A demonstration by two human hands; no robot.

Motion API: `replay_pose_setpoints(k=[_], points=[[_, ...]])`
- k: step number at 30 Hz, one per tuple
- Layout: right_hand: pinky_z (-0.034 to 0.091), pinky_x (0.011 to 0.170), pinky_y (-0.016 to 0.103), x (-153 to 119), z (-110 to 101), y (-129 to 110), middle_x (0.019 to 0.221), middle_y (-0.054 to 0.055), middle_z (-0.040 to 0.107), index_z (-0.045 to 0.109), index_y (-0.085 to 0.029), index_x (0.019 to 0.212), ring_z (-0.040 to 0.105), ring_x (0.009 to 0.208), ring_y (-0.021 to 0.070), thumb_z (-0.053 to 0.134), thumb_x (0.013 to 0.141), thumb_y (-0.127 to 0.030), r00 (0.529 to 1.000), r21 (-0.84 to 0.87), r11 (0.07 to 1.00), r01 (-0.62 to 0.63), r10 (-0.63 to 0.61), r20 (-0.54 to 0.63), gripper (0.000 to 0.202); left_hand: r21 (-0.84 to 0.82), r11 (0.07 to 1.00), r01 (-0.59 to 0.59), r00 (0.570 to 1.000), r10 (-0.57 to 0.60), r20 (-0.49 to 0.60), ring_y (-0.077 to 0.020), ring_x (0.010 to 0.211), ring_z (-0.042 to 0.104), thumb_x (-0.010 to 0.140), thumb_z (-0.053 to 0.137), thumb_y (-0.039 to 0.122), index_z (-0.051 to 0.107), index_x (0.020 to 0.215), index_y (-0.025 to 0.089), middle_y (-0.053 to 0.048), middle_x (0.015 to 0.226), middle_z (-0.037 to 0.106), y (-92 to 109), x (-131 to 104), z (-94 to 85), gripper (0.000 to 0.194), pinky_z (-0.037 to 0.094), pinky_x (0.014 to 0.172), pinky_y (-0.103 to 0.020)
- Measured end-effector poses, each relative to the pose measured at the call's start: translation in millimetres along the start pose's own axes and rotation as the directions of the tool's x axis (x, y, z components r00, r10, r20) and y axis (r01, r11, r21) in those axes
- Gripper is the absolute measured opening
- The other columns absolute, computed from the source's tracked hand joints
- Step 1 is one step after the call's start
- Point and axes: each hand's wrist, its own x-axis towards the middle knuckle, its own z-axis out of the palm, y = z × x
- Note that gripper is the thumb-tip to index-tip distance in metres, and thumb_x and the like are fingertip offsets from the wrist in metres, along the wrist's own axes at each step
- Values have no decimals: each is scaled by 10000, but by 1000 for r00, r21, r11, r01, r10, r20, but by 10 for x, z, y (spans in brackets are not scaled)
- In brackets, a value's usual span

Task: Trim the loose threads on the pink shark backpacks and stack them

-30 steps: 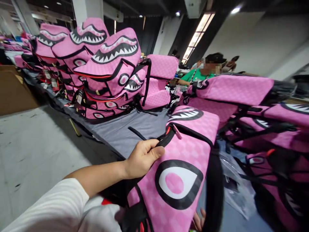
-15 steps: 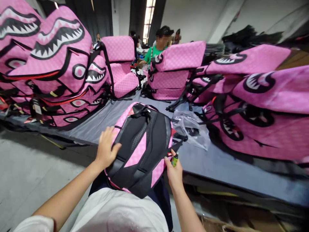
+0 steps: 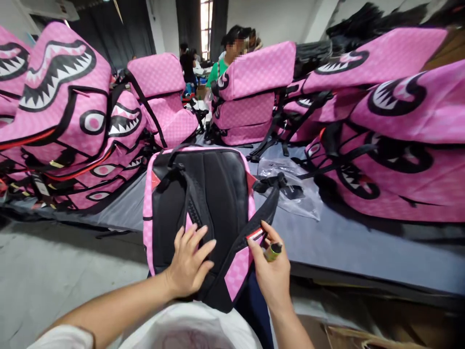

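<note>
A pink and black backpack [image 3: 225, 179] stands at the table's near edge, its black padded back and straps facing me. My left hand [image 3: 191, 261] lies with spread fingers on its lower back panel and strap. With thumb and fingers my right hand [image 3: 271, 257] pinches the right shoulder strap [image 3: 267, 211] beside a small red label [image 3: 256, 235]. A green marker with a dark cap [image 3: 273, 251] is also tucked in that hand.
Stacks of pink shark-face backpacks stand at the left [image 3: 72, 97], the middle back [image 3: 250, 97] and the right [image 3: 410, 160]. A clear plastic bag [image 3: 290, 189] lies on the grey-covered table [image 3: 348, 252]. Behind the stacks is a person in green [image 3: 218, 70].
The backpack has been turned more upright and squarer to me. My left hand has moved from its left edge onto the back panel. My right hand is still at the strap.
</note>
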Motion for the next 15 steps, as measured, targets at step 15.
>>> replay_pose_setpoints(k=[15], points=[[353, 1130, 523, -252, 180, 55, 1408, 111, 536, 466, -261, 1440, 510, 1300, 297, 712, 802, -438, 994, 70, 992, -105, 105, -4, 706, 143, 703, -696, 716, 694, 75, -249, 999, 563, 944, 493, 548, 632, 974, 134, -121, 1045, 646, -192, 1748, -399, 438, 365, 956, -406]])
